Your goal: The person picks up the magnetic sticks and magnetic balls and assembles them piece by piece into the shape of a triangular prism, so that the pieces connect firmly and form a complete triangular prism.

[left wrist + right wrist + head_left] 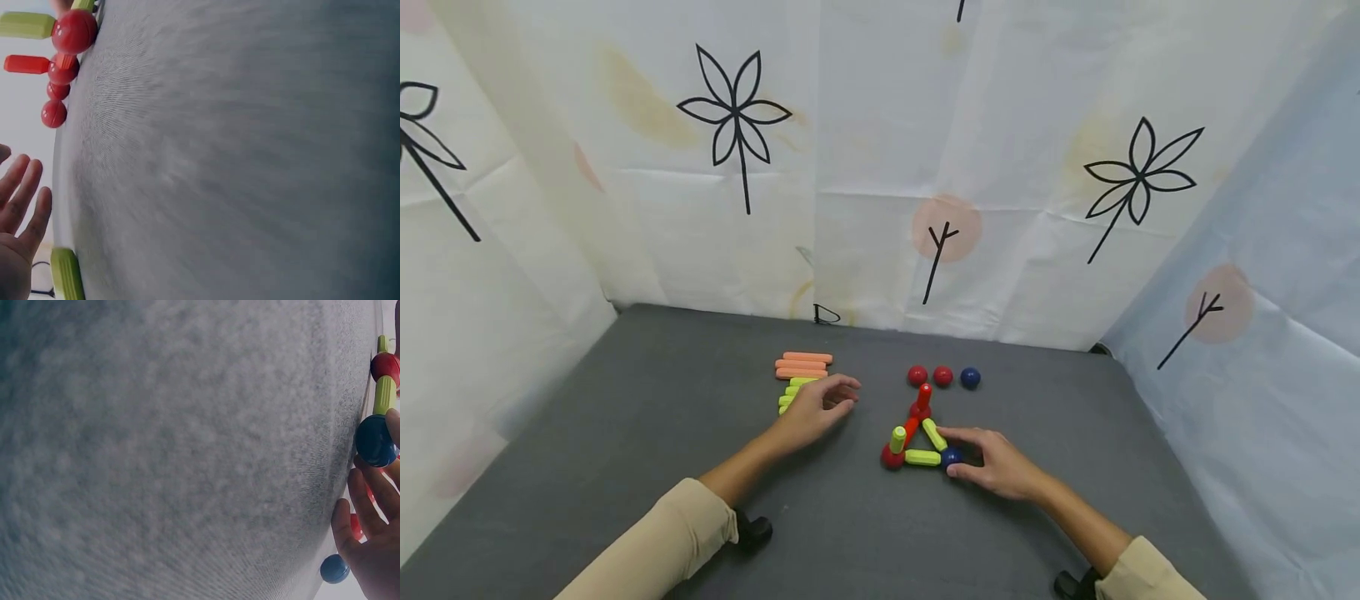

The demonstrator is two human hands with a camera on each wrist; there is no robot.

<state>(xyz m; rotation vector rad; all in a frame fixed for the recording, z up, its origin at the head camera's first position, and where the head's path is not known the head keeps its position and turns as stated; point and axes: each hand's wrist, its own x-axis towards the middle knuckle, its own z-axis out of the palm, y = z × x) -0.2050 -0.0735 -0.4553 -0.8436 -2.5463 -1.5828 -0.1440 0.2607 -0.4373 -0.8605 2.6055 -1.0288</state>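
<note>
A triangle of balls and sticks lies on the table. Its corners are a front-left red ball point(892, 456), a back red ball point(920, 411) and a blue ball point(951, 457). One red stick point(911, 432) and two yellow-green sticks point(922, 457) join them. A yellow-green stick point(898, 439) stands upright on the front-left ball, and a red stick point(924, 396) on the back one. My right hand point(1000, 463) holds the blue corner ball between thumb and fingers. To the left, my left hand point(815, 412) hovers with loosely bent fingers beside yellow-green sticks point(789, 400), partly hiding them.
Three orange sticks point(802, 364) lie side by side behind the left hand. Behind the triangle sit two loose red balls point(942, 376) and a loose blue ball point(971, 377). Patterned white cloth point(865, 150) encloses the grey table point(850, 533) at the back and sides.
</note>
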